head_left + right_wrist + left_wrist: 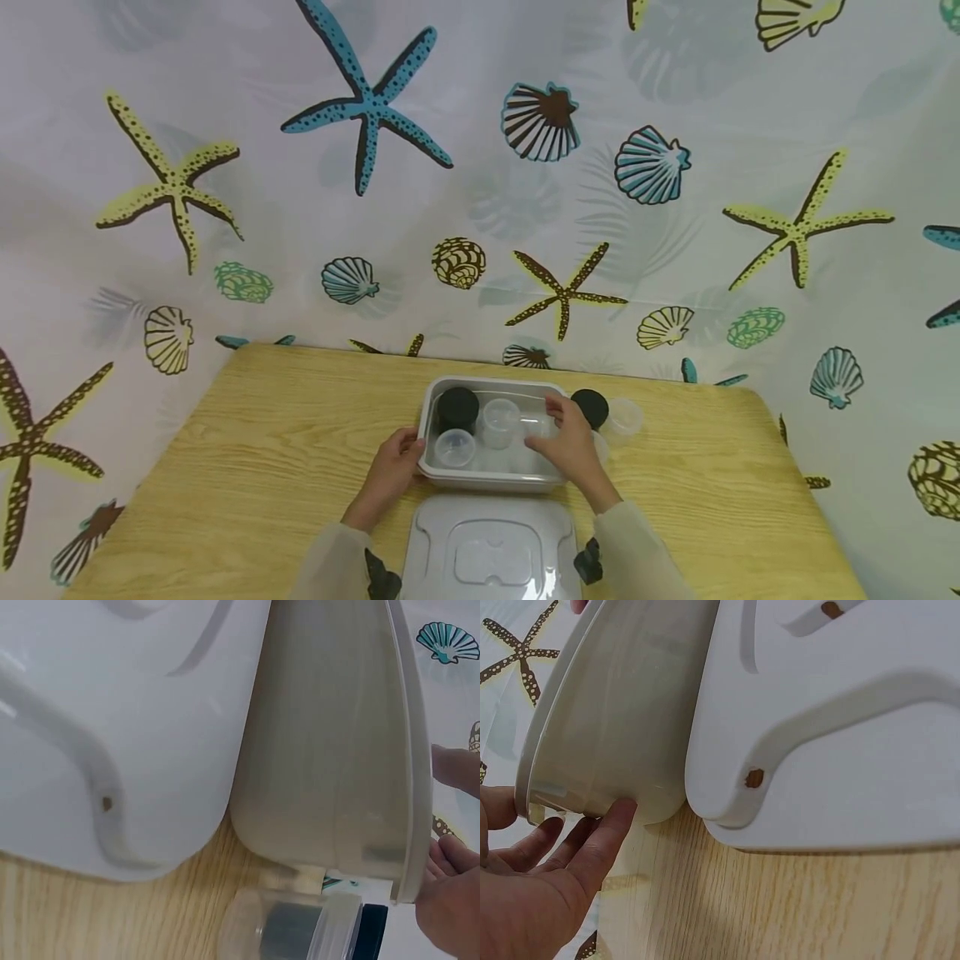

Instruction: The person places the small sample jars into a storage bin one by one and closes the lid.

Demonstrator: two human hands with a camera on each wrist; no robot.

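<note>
I see the left hand gripping the tub by its left rim, thumb on top. The tub sits on the table, with a black jar and clear cups inside. The lid lies just in front. The right hand is over the tub's right end, thumb and fingers spread apart. More jars stand beside it.

Right hand loosely spread
</note>
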